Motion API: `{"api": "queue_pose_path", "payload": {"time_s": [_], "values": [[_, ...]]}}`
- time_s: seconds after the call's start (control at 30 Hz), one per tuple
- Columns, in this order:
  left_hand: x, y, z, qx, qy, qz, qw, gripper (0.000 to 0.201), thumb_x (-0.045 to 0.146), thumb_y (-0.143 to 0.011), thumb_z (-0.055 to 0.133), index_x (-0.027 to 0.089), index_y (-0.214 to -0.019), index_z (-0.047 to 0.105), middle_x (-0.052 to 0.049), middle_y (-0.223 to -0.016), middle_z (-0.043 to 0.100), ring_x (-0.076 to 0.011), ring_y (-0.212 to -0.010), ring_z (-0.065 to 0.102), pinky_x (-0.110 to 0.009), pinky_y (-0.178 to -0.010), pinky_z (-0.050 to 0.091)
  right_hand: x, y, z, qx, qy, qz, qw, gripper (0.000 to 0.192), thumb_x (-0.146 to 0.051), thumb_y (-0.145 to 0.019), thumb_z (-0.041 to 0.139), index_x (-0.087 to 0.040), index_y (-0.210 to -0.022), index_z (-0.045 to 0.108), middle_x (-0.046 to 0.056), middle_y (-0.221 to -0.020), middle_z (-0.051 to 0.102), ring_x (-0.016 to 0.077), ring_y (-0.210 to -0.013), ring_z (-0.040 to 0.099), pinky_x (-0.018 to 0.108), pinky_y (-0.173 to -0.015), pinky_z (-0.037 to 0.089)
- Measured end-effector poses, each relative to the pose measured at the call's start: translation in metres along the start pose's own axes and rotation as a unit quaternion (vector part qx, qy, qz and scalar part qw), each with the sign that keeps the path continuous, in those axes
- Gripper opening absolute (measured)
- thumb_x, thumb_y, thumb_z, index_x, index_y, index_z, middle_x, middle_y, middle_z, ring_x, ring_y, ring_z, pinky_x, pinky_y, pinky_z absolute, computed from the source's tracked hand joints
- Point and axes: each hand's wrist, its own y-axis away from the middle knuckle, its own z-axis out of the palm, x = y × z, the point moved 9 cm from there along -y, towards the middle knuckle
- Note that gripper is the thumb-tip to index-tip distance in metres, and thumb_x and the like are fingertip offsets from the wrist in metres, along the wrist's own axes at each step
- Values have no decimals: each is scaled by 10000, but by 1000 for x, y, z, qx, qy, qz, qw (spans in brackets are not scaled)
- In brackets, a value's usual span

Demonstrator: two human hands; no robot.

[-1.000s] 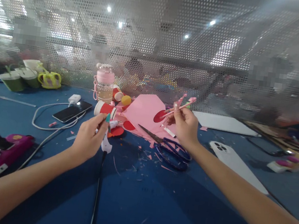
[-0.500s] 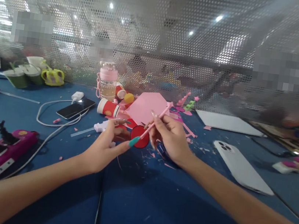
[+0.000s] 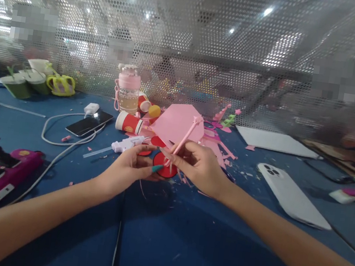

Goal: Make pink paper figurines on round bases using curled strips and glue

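Our L grip (image 3: 123, 167) is closed on the red disc (image 3: 165, 173), thumb on top & fingers behind. Our R grip (image 3: 204, 167) is pinched on the pink stick (image 3: 186, 136), which leans up & to the right w/ its lower end at the disc; can't tell if that end is stuck on. Disc sits btwn our two grips, near side of the pink paper sheet (image 3: 179, 120).

Vs 1 s ago: we had the white hot-glue gun (image 3: 126, 144) in L, and R was off to the right over the pile w/ stick & disc. Now the gun lies on the surface (image 3: 162, 241) just beyond our L fingers, clear glue stick (image 3: 97, 152) poking out its rear. Vs 0.5 s ago: same holds, but disc is a bit lower & tipped flatter, and stick stands steeper. Scissors (image 3: 230, 174), in plain view 1 s ago, are now mostly hidden behind our R wrist, only a bit of blue handle showing.

Red paper cup (image 3: 129, 122) on its side behind the gun, bottle w/ pink lid (image 3: 129, 84) upright behind that. White phone (image 3: 288, 192) lies to the right.
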Motion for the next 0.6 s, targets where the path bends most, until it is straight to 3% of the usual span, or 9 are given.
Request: {"api": "queue_pose_path", "payload": {"time_s": [0.33,0.6], "values": [[-7,-2,-2,2,21,-31,999,526,6,-654,608,101,-1117,377,-27,-641,669,-183,-649,668,-300,-682,512,-26,6,0,28,184,-146,972,61,-168,-781,525,-150,-730,552,13,-653,593,92,-563,552,207,-521,429],[-7,-1,-3,19,18,-41,999,534,-28,-664,566,84,-1146,367,-39,-638,672,-177,-621,667,-298,-674,514,-36,11,3,37,247,-208,946,86,-141,-795,506,-167,-716,527,17,-695,602,97,-616,551,208,-561,437]]}}
